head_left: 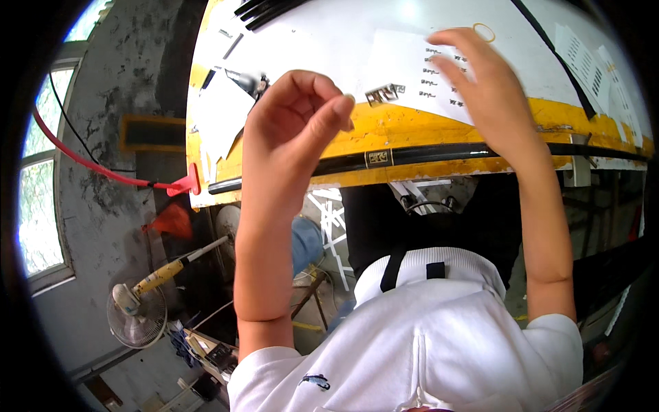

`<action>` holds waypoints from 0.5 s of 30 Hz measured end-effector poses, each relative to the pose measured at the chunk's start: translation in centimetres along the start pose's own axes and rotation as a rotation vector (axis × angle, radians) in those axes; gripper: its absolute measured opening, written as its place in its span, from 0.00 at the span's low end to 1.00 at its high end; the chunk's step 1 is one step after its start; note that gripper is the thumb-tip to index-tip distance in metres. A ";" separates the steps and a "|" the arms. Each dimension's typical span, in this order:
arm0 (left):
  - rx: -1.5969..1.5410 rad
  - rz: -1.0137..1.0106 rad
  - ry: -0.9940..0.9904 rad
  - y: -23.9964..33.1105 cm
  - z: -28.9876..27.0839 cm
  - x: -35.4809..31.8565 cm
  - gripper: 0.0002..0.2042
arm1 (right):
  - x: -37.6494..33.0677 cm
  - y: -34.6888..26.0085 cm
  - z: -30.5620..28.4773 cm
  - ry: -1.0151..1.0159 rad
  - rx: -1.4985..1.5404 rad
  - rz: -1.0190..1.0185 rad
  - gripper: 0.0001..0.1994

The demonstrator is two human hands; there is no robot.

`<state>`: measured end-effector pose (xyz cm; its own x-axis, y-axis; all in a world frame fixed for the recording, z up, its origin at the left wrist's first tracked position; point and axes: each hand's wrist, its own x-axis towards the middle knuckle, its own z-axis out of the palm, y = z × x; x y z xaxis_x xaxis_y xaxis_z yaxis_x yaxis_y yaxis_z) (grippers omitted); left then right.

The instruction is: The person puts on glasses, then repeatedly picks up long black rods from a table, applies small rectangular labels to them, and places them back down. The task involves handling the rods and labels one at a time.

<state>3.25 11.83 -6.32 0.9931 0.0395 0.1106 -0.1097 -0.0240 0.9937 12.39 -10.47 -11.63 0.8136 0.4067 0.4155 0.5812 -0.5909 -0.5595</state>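
Over table (329,41), left hand (292,127) pinched beside patterned label (382,95).

Worn yellow-edged workbench (360,140), stained wall (122,86) and scattered white strips (332,224) suggest a workshop.

Hands: two, left hand (292,120), right hand (491,93)
Table (329,44): one
Small shiny label (382,95): one near left fingertips
Long black strip (439,153): one
Yellow ring (484,31): one
Electric fan (137,312): one
Blue container (305,244): one
Red hose (75,156): one
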 end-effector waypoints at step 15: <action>0.038 -0.091 0.052 -0.2 1.4 -7.7 0.11 | -7.6 -8.3 -1.6 -0.240 0.962 0.384 0.05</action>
<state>-4.29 10.18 -7.42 0.9953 0.0945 0.0213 -0.0161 -0.0554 0.9983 1.32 -9.76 -8.98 0.8665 0.4992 -0.0031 -0.0311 0.0479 -0.9984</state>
